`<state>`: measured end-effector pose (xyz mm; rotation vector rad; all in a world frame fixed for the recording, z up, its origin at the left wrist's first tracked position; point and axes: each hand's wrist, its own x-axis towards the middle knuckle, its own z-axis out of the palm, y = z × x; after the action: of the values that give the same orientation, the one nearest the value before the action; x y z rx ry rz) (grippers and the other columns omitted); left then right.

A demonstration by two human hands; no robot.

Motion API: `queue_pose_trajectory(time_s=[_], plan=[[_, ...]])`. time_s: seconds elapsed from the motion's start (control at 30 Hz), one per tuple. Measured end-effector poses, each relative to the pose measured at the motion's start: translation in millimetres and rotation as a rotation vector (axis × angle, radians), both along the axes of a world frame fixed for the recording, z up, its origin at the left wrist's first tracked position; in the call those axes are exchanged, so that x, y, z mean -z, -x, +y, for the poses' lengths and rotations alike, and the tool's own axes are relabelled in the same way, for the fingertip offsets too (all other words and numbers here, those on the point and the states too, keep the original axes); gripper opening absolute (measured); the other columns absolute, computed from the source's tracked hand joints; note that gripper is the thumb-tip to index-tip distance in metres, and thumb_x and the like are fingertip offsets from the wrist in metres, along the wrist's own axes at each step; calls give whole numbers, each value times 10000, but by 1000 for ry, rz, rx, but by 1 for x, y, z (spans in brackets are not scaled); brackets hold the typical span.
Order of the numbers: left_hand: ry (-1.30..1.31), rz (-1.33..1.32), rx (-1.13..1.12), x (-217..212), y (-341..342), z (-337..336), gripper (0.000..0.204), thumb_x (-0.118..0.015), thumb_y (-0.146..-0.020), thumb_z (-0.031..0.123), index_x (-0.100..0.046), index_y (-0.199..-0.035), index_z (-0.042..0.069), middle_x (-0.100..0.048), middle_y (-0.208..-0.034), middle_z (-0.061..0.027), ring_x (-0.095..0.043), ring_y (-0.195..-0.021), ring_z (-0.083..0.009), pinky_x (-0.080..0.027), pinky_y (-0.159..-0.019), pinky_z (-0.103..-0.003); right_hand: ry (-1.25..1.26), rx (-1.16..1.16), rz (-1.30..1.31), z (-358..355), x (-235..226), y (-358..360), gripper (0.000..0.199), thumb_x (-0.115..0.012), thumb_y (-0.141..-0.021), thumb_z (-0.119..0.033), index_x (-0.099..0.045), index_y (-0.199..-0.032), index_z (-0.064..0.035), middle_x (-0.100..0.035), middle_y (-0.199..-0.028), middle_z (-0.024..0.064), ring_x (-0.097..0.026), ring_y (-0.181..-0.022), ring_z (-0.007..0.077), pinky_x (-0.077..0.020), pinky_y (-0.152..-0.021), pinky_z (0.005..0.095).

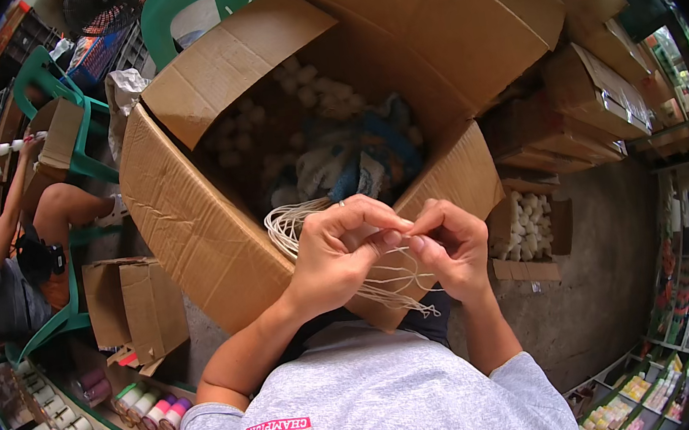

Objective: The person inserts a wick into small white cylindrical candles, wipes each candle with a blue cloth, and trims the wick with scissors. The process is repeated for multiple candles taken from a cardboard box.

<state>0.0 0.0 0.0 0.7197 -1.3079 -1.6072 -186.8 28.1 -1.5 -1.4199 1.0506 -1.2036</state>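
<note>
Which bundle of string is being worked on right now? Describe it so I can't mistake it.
Start at the big open cardboard box in the middle of the view. At its near edge, the left hand and right hand pinch a coil of thin cream string. Unlike the pale spools inside the box, it is loose, looped and held.

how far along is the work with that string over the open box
Done: a hank of pale string is already looped at the left hand. In hand: both hands pinch strands together, right hand at the meeting point. Left: loose ends dangle unwound over the cardboard box.
</note>
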Motion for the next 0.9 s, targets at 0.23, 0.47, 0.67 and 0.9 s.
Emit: queue_pose_trajectory(time_s=[0.23,0.47,0.67,0.9], plan=[[-54,72,-380,3,-30,-30,109,-700,-857,-19,-610,-822,32,-610,-852,-44,-601,-789,-93,-498,-722,-209,56,-341,227,-99,-36,-34,45,-605,-780,-8,-573,-791,22,-545,-636,60,-490,-567,95,-396,-517,259],[-487,778,-364,-10,-101,-45,285,-586,-967,295,-574,-1088,38,-595,-1087,-118,-572,-1123,-290,-520,-949,-449,-30,-315,298,-123,-34,-44,20,-632,-821,3,-631,-828,22,-583,-681,57,-511,-604,88,-416,-556,250],[-260,357,-311,-13,-72,-44,425,-642,-918,95,-448,-1286,6,-565,-1235,-170,-599,-1135,-301,-502,-998,-404,314,-77,258,-101,-41,-62,151,-740,-786,8,-727,-909,-79,-515,-670,-23,-379,-559,67,-300,-494,247],[308,-86,-465,-3,-54,-39,448,-743,-746,-124,-557,-1115,49,-609,-1196,-118,-599,-1116,-184,-516,-953,-300,272,-14,188,-82,-36,-55,165,-782,-764,-18,-742,-906,-92,-548,-695,-19,-407,-566,53,-313,-491,234]])
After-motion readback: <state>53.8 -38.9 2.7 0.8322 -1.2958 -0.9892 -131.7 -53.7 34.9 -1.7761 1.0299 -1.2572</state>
